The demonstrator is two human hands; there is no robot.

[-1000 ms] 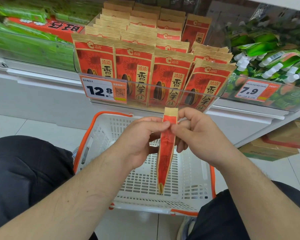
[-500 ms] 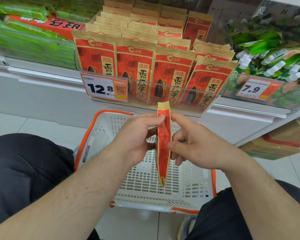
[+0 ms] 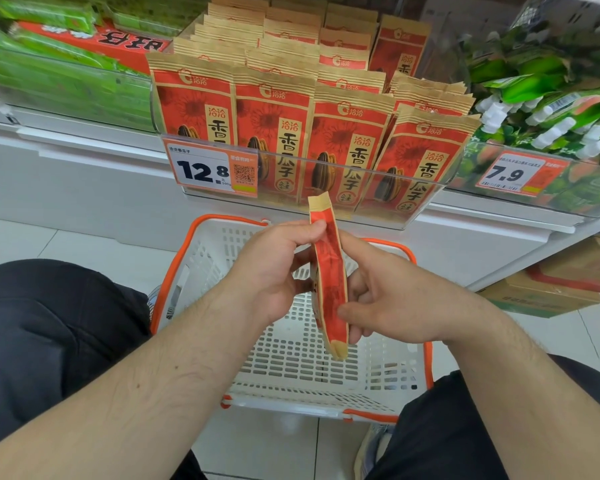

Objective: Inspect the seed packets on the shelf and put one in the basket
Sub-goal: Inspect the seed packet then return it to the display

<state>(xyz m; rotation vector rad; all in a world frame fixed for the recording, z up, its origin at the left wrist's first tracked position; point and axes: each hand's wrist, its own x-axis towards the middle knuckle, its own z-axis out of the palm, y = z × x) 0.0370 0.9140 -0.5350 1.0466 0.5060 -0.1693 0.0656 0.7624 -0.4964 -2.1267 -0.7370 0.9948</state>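
Left hand (image 3: 274,268) fingers curled in pinching grip, right hand (image 3: 392,303) likewise, forearms converging

bright, even light | soft shadows | edges blurred, wide-angle curved

The person's forearms (image 3: 174,368) are bare, with no sleeves in view; both hands bare, the left hand (image 3: 274,268) and right hand (image 3: 395,306) alike; dark trousers (image 3: 49,334) cover both legs; a grey-and-white shoe (image 3: 371,448) shows below.
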